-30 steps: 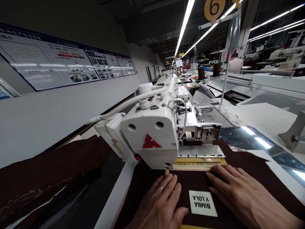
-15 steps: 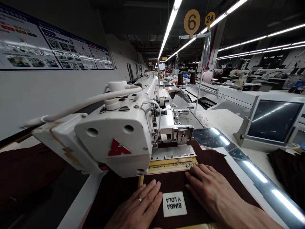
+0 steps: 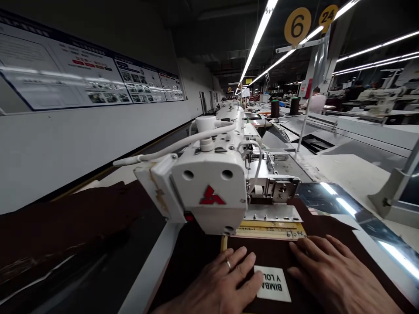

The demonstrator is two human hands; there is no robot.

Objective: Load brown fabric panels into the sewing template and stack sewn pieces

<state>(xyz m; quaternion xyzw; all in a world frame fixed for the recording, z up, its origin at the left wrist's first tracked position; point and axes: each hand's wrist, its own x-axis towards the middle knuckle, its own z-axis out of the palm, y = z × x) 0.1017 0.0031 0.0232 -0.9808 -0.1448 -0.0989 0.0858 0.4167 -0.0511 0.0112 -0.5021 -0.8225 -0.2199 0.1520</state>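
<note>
A white label (image 3: 276,290) with upside-down black lettering lies on dark brown fabric (image 3: 271,253). My left hand (image 3: 225,279), with a ring on one finger, rests open on the fabric; a fingertip covers the label's left edge. To the right of the label, my right hand (image 3: 334,270) lies open, palm down, on the same fabric with its fingers somewhat spread. Just ahead of both hands sits a yellow template strip (image 3: 271,229) with handwritten marks, below a metal clamp plate (image 3: 275,213). The white sewing machine head (image 3: 209,187) with a red emblem stands at the left of these.
More brown fabric (image 3: 65,231) lies to the left of the machine. At right are a glossy dark table surface (image 3: 330,200) and a screen's stand (image 3: 393,192). Thread cones (image 3: 275,109) stand farther back, with a seated person (image 3: 316,102) beyond.
The view has turned left, so the machine and hands appear farther right. My left hand's fingers have come over the label's edge. My right hand's fingers have spread a little.
</note>
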